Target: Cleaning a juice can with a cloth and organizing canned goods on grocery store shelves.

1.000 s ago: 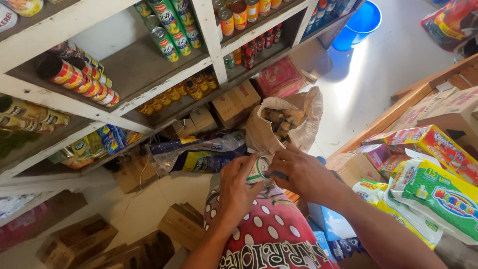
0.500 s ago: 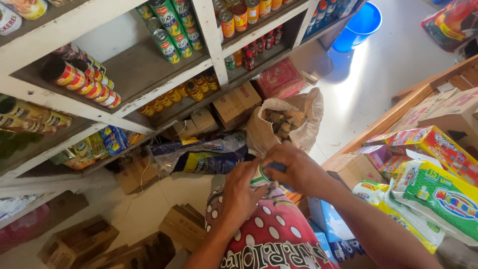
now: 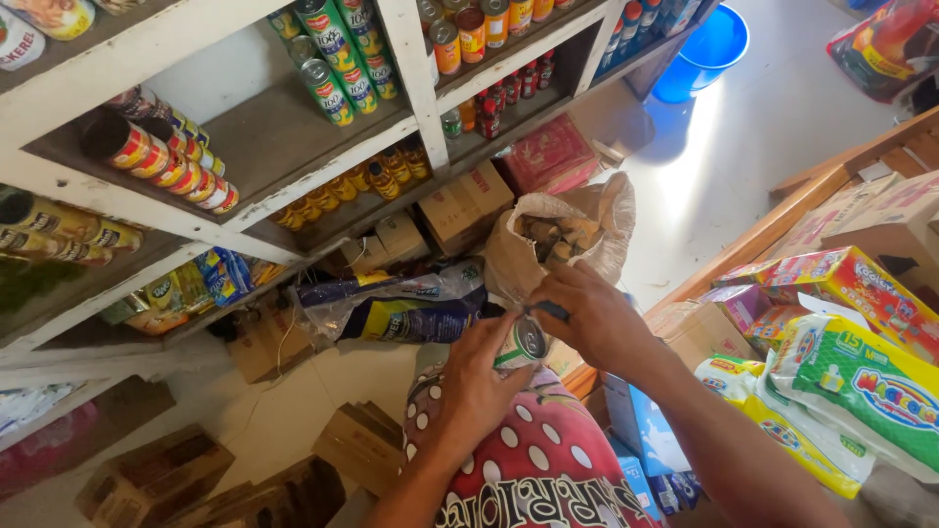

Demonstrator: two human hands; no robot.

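Head view: you look down past your chest at both hands, close together in front of you.
Can: your small tin can point(image 3: 525, 342) sits low in the middle, its silver top tilted up toward you, right over the red spotted cloth point(image 3: 548, 460).
Left hand: your left hand point(image 3: 479, 386) comes up from below, forearm rising, fingers wrapped round the can's side, so it is closed on the can.
Right hand: your right hand point(image 3: 587, 318) reaches in from the right of the can, wrist bent down, fingers pinched narrow on a small dark object point(image 3: 550, 311) held at the can's top rim; what that object is cannot be told.
Sack: just beyond the can stands an open pale sack point(image 3: 567, 240) with brown lumps inside.
Bags: left of the can lies a dark blue and yellow plastic bag point(image 3: 401, 308).
Shelves: further beyond the can, white shelves point(image 3: 411, 78) carry rows of tins and small bottles.
Packets: right of the can, bright packets point(image 3: 861, 381) are piled, well apart from your hands.
Bucket: far beyond the can stands a blue bucket point(image 3: 709, 49).
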